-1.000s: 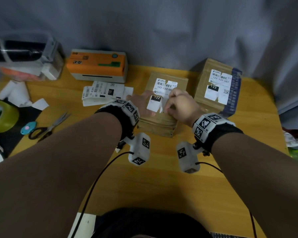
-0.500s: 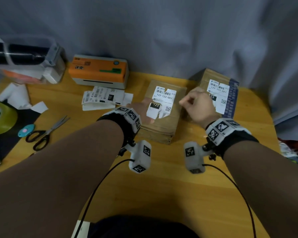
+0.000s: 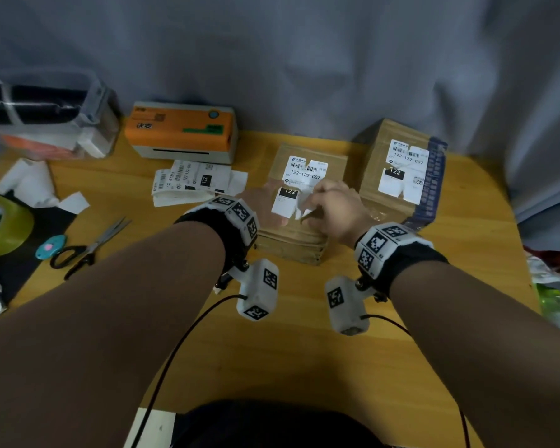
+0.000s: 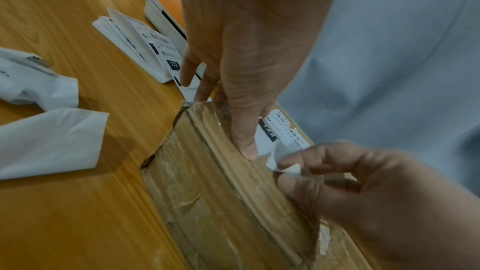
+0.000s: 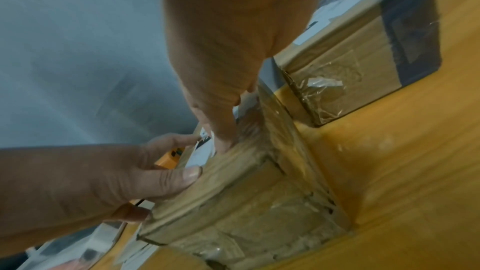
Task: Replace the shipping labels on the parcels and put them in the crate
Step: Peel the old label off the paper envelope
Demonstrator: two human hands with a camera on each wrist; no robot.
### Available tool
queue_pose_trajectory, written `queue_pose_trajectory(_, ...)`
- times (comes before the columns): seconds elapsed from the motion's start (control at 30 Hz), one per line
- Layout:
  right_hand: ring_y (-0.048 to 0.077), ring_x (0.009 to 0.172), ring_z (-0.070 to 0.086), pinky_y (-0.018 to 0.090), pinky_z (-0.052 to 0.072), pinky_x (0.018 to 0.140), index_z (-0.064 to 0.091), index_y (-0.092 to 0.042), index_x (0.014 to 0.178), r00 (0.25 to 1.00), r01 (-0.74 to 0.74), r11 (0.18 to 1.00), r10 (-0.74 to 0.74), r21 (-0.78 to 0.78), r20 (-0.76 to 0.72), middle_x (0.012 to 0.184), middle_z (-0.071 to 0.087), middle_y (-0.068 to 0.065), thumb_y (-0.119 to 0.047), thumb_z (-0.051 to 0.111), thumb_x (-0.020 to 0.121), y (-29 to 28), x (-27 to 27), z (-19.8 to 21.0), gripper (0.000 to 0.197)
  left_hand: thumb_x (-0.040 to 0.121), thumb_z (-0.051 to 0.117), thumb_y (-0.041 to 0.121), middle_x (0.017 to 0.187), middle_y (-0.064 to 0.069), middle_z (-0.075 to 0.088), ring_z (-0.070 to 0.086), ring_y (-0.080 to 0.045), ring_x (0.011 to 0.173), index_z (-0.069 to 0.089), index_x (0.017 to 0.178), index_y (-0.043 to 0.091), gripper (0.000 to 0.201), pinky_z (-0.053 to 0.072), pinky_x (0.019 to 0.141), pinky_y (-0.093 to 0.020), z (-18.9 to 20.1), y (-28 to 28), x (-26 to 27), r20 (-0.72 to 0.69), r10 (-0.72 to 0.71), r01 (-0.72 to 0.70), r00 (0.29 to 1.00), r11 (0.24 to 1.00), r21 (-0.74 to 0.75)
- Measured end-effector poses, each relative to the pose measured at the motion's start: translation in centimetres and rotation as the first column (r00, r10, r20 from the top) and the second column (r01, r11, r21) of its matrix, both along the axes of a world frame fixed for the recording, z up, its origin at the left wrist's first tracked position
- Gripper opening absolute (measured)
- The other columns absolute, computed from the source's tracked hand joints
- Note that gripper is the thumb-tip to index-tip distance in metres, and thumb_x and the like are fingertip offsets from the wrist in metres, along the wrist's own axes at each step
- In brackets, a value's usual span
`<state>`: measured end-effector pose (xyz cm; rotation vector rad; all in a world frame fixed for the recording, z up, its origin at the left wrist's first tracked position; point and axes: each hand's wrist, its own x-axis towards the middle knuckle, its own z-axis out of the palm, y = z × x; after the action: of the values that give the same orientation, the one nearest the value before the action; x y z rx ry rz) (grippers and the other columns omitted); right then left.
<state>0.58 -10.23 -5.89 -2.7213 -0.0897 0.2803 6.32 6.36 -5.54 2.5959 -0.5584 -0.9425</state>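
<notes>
A flat brown parcel (image 3: 299, 234) lies mid-table with a partly torn white label (image 3: 304, 176) on top. My left hand (image 3: 265, 210) grips its left near corner, thumb pressed on the top beside the label (image 4: 272, 130). My right hand (image 3: 307, 211) pinches a lifted flap of that label (image 4: 288, 168) between thumb and forefinger. A second, taller parcel (image 3: 392, 202) with its own label (image 3: 404, 169) stands just to the right, touching no hand.
An orange label printer (image 3: 181, 130) sits at the back, a stack of printed labels (image 3: 191, 181) in front of it. Scissors (image 3: 88, 247), a green tape roll (image 3: 4, 224), paper scraps (image 3: 33, 182) and a clear plastic bin (image 3: 46, 118) fill the left side.
My right hand pulled away to the right half a second ago, then came back and now pinches the label's torn edge again. The left hand stayed on the parcel.
</notes>
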Motion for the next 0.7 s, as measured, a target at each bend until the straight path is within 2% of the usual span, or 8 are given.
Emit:
queue_pose_trajectory(0.03,0.019,0.115,0.042,0.032,0.027,0.097,0.069,-0.027,0.1,0.999,0.003,1.0,-0.002,-0.022,0.052,0.115,0.053,-0.004,-0.026,0.064,0.086,0.1,0.1,0.0,0.015,0.087,0.064,0.028,0.141,-0.014,0.046,0.05,-0.03,0.123,0.012,0.149,0.019,0.082,0.044,0.098,-0.038,-0.1,0.0,0.0,0.004,-0.005,0.005,1.0,1.0,0.002)
queue_pose_trajectory(0.1,0.018,0.111,0.045,0.032,0.027,0.095,0.07,-0.025,0.09,0.99,0.053,0.998,-0.049,-0.026,0.132,0.109,0.056,-0.004,-0.03,0.062,0.087,-0.2,0.5,0.1,0.01,0.088,0.064,0.029,0.141,-0.014,0.045,0.049,-0.03,0.123,0.011,0.149,0.018,0.082,0.043,0.1,-0.04,-0.3,0.1,0.1,0.005,-0.016,0.016,1.0,1.0,0.006)
queue_pose_trajectory(0.23,0.019,0.112,0.047,0.038,0.03,0.101,0.068,-0.021,0.086,0.97,0.189,0.982,-0.188,0.007,0.154,0.111,0.057,-0.001,-0.035,0.062,0.087,-1.9,1.2,0.3,0.015,0.087,0.065,0.033,0.145,-0.012,0.041,0.044,-0.03,0.128,0.012,0.149,0.021,0.083,0.041,0.102,-0.04,-0.6,0.2,0.3,0.001,-0.012,0.012,1.0,1.0,0.003)
queue_pose_trajectory(0.43,0.022,0.107,0.051,0.037,0.033,0.098,0.069,-0.016,0.087,0.94,0.268,0.958,-0.283,0.101,0.188,0.109,0.057,0.003,-0.032,0.062,0.089,-2.2,1.1,-0.5,0.018,0.086,0.065,0.032,0.144,-0.011,0.042,0.046,-0.029,0.127,0.013,0.149,0.021,0.082,0.04,0.098,-0.034,-0.5,0.4,0.4,0.001,-0.005,0.005,1.0,1.0,-0.014)
queue_pose_trajectory(0.6,0.018,0.097,0.052,0.037,0.036,0.097,0.064,-0.015,0.084,0.916,0.319,0.933,-0.349,0.169,0.197,0.102,0.053,-0.001,-0.03,0.06,0.09,-2.2,0.5,-1.0,0.016,0.086,0.065,0.033,0.142,-0.011,0.045,0.048,-0.03,0.124,0.012,0.149,0.021,0.084,0.043,0.099,-0.038,-0.6,0.4,0.4,0.0,0.004,-0.004,1.0,1.0,-0.004)
queue_pose_trajectory(0.7,0.022,0.094,0.056,0.042,0.041,0.095,0.065,-0.014,0.083,0.893,0.357,0.907,-0.401,0.223,0.203,0.102,0.055,0.003,-0.027,0.062,0.089,-2.2,0.6,-1.1,0.015,0.086,0.065,0.034,0.141,-0.012,0.046,0.049,-0.03,0.123,0.011,0.149,0.022,0.084,0.043,0.098,-0.038,-0.5,0.4,0.4,-0.005,0.003,-0.003,1.0,1.0,0.005)
